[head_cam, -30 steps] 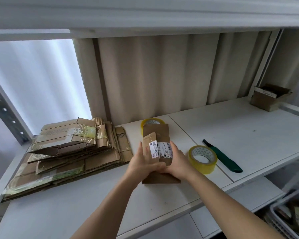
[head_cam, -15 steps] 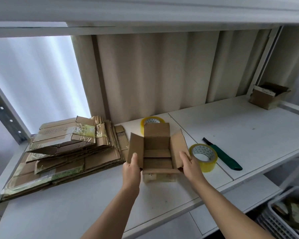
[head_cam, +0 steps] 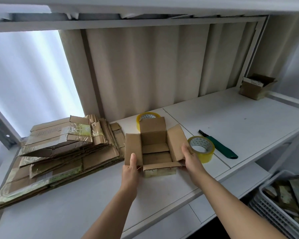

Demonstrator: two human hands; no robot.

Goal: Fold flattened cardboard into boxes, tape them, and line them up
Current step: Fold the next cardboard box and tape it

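A small cardboard box (head_cam: 154,149) is standing open-topped near the shelf's (head_cam: 231,121) front edge, its four flaps splayed outward and its bottom flaps lying folded inside. The left hand (head_cam: 130,167) is gripping the box's left flap, thumb on top, fingers hidden beneath. The right hand (head_cam: 190,157) is pressing against the box's right flap with fairly straight fingers; whether it is actually clasping the flap I cannot tell.

Judging by the layout, the task is sitting at an early stage: one box is being shaped, one finished-looking box (head_cam: 255,87) is waiting far to the right of it at the shelf's back corner, and a thick stack of flattened cardboard (head_cam: 59,156) is lying just left of it. A tape roll (head_cam: 201,149) is resting just right of the box, a second roll (head_cam: 147,117) behind it, and a green cutter (head_cam: 218,147) beyond the near roll. Open shelf is stretching right of the cutter, giving room for lining up
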